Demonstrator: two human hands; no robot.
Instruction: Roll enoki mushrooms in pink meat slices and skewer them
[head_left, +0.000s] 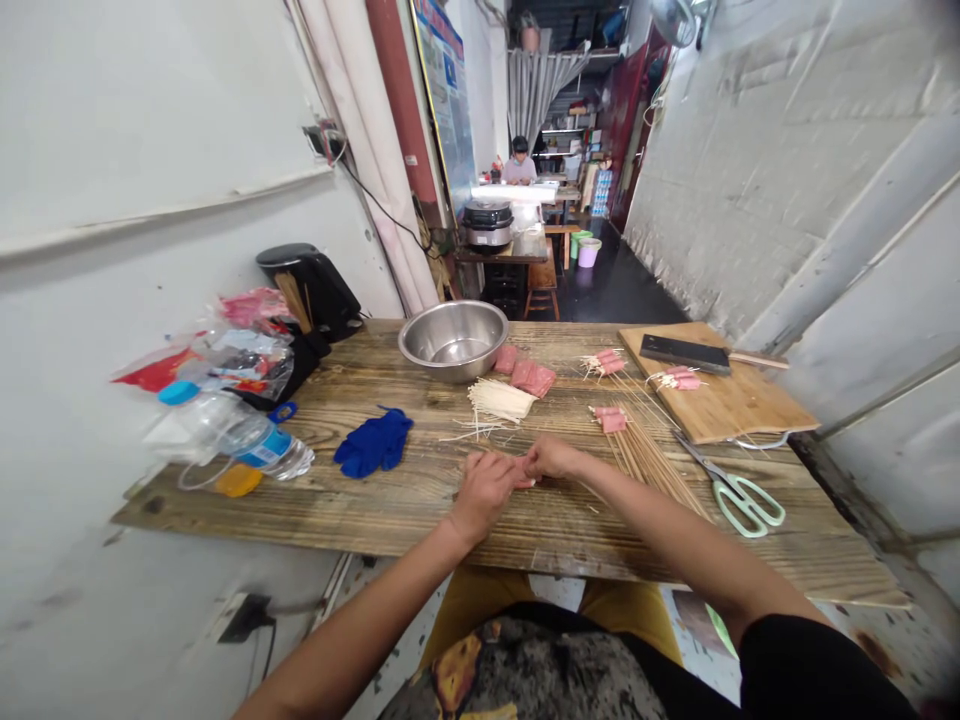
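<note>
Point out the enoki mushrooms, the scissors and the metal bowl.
Enoki mushrooms (501, 399): head view, middle of the pale bundle.
Scissors (705, 462): head view, on the metal blades, near the green handles.
Metal bowl (451, 374): head view, on its near outer wall, below the rim.

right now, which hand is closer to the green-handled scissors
Right. The right hand is at the pink meat, across the bamboo skewers from the green-handled scissors; the left hand is farther left, at the meat's other side.
</note>
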